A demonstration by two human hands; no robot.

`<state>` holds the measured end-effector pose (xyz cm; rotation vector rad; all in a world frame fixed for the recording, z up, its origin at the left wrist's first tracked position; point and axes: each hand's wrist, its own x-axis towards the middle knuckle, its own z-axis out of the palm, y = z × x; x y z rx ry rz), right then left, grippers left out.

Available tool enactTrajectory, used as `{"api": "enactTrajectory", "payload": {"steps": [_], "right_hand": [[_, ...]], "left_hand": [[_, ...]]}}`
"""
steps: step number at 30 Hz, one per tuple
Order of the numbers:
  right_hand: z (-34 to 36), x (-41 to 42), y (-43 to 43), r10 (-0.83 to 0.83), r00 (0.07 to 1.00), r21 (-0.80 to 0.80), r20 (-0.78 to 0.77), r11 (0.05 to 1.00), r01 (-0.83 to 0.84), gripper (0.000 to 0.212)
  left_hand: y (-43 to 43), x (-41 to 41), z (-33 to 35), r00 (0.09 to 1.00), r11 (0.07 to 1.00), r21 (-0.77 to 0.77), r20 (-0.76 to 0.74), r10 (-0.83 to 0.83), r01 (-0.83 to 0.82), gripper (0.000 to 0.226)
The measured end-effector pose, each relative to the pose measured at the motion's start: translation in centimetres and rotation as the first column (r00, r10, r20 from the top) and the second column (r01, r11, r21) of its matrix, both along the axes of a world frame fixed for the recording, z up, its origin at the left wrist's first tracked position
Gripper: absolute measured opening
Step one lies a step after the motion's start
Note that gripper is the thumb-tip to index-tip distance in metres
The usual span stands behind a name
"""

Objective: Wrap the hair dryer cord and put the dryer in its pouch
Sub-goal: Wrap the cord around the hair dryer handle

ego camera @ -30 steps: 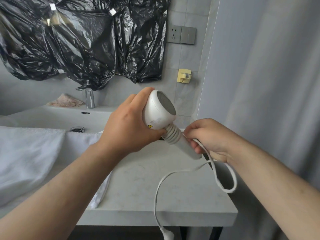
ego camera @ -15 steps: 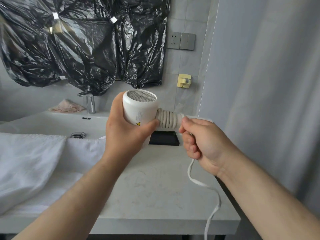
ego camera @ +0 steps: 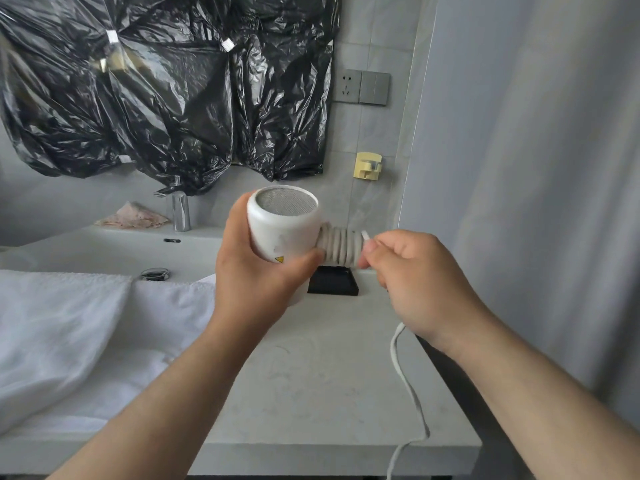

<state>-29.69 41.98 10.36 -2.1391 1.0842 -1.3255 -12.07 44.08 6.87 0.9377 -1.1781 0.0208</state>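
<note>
Now the left hand [ego camera: 256, 271] grips the dryer [ego camera: 282, 226] round its barrel, thumb across the front, mesh end turned up. The handle sticks out sideways toward the right hand [ego camera: 415, 282], where 1 second ago it slanted downward. The right hand's fingers are curled and pinch the cord [ego camera: 341, 245] just at the outer end of the handle, touching the last coil. Between the 2 hands, tight turns now cover the visible part of the handle, side by side, more of it than half a second ago.

The big loop that hung below the right hand 1 second ago is gone. What is left is 1 slack run dropping from under that hand, trailing over the counter [ego camera: 311, 393] edge and out of view, so the plug end cannot be seen.

Judging by this, wrapping is well along but not finished: the remaining slack has to go on, and the end must be secured or the coils may spring loose.

Just beyond the hands, a flat black thing [ego camera: 332, 280] lies on the counter; whether it is the pouch I cannot tell. The dryer is not in any pouch yet.
</note>
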Motion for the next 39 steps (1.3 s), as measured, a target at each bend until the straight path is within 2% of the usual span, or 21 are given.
{"api": "enactTrajectory", "payload": {"steps": [3,6,10,13,16,20,23,25,28,29,31,33,34,36,39], "right_hand": [[-0.7,0.4,0.5,0.054,0.995,0.003,0.083,0.998,-0.055,0.031],[-1.2,0.8,0.5,0.13,0.962,0.092,0.241,0.983,-0.156,0.03],[-2.3,1.2,1.0,0.247,0.827,0.313,0.506,0.84,-0.442,0.031],[-2.7,1.1,0.5,0.268,0.786,0.348,0.557,0.784,-0.514,0.031],[-2.8,0.7,-0.5,0.306,0.794,0.337,0.525,0.782,-0.524,0.034],[-3.0,0.2,-1.8,0.298,0.89,0.241,0.344,0.889,-0.39,0.038],[-3.0,-0.4,-2.5,0.29,0.907,0.231,0.306,0.901,-0.366,0.036],[-2.9,-0.9,-2.7,0.324,0.897,0.248,0.299,0.882,-0.401,0.029],[-2.7,-2.0,-3.2,0.431,0.86,0.302,0.273,0.811,-0.502,0.004],[-2.7,-2.5,-3.6,0.472,0.841,0.34,0.265,0.771,-0.539,0.009],[-2.2,-3.2,-4.4,0.511,0.796,0.466,0.323,0.646,-0.604,0.013],[-1.4,-3.6,-4.5,0.487,0.792,0.635,0.368,0.491,-0.596,0.011],[-1.0,-3.8,-4.4,0.505,0.805,0.673,0.312,0.48,-0.562,0.013],[-0.6,-4.4,-4.5,0.596,0.79,0.641,0.143,0.553,-0.533,0.018],[0.1,-4.6,-3.9,0.639,0.769,0.612,-0.015,0.614,-0.499,0.026]], "left_hand": [[-0.1,-0.4,0.0,0.988,0.999,-0.004,-0.149,-0.041,0.041,0.066],[-0.2,-0.7,-0.2,0.969,0.998,-0.013,-0.238,-0.068,0.067,0.065],[-0.8,-0.2,-0.3,0.925,0.989,-0.01,-0.352,-0.14,0.146,0.059],[-0.9,0.0,-0.2,0.893,0.974,-0.005,-0.399,-0.208,0.225,0.056],[-0.9,0.2,-0.2,0.865,0.955,0.021,-0.429,-0.258,0.295,0.054],[-0.9,0.6,-0.4,0.833,0.925,0.083,-0.47,-0.292,0.371,0.055],[-0.8,1.0,-0.3,0.84,0.905,0.135,-0.448,-0.307,0.403,0.057],[-0.8,1.4,-0.3,0.839,0.883,0.178,-0.436,-0.325,0.434,0.063],[-0.7,2.0,-0.4,0.834,0.831,0.247,-0.398,-0.383,0.499,0.064],[-0.7,2.2,-0.3,0.832,0.811,0.267,-0.374,-0.41,0.52,0.064],[-0.5,2.6,-0.2,0.817,0.768,0.299,-0.324,-0.477,0.567,0.064],[-0.3,2.8,0.1,0.795,0.726,0.325,-0.27,-0.543,0.606,0.062],[-0.2,2.9,0.3,0.783,0.706,0.338,-0.241,-0.574,0.622,0.06],[0.2,3.1,0.7,0.77,0.681,0.375,-0.176,-0.613,0.628,0.06],[0.7,3.2,1.3,0.821,0.741,0.42,-0.017,-0.571,0.524,0.061]]}}
